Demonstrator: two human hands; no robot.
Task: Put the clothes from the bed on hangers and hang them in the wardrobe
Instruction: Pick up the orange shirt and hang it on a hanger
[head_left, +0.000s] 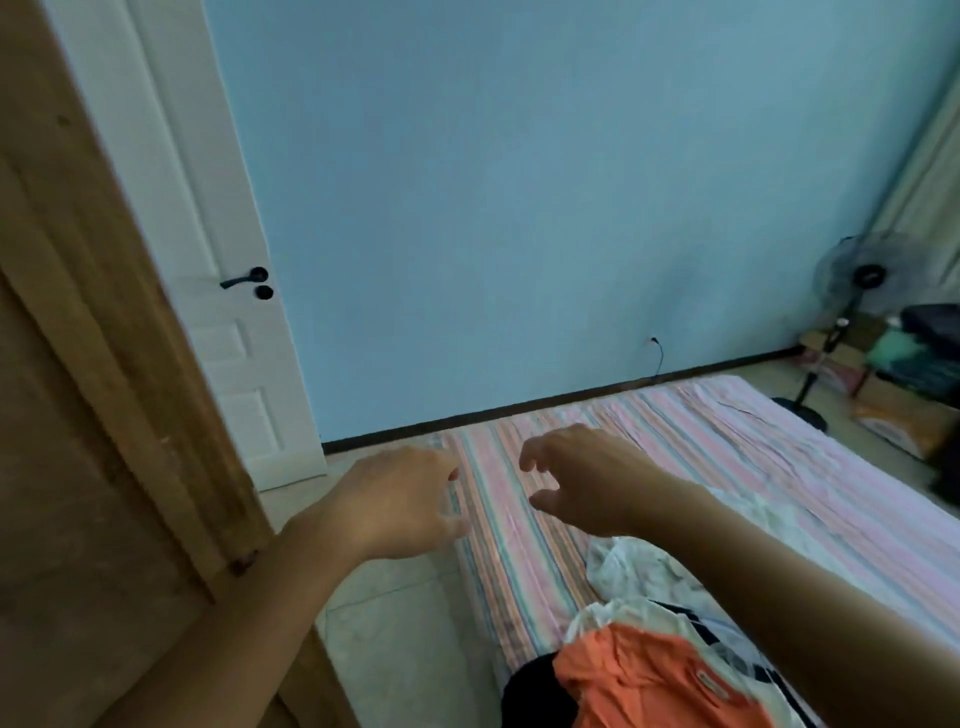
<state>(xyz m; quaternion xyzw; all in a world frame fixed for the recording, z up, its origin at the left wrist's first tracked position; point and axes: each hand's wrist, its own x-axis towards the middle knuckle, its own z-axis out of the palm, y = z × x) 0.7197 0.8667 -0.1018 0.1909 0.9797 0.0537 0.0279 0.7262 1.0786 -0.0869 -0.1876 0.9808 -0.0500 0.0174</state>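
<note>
We hold both hands out in the air over the near corner of the bed (727, 441), which is covered with a striped sheet. Our left hand (400, 499) hangs with fingers loosely curled and holds nothing; our right hand (582, 478) is likewise empty, fingers bent like a loose claw. The clothes (644, 675), an orange garment with white and dark pieces around it, lie heaped on the bed below our right forearm. A wooden wardrobe (78, 415) stands at our left.
</note>
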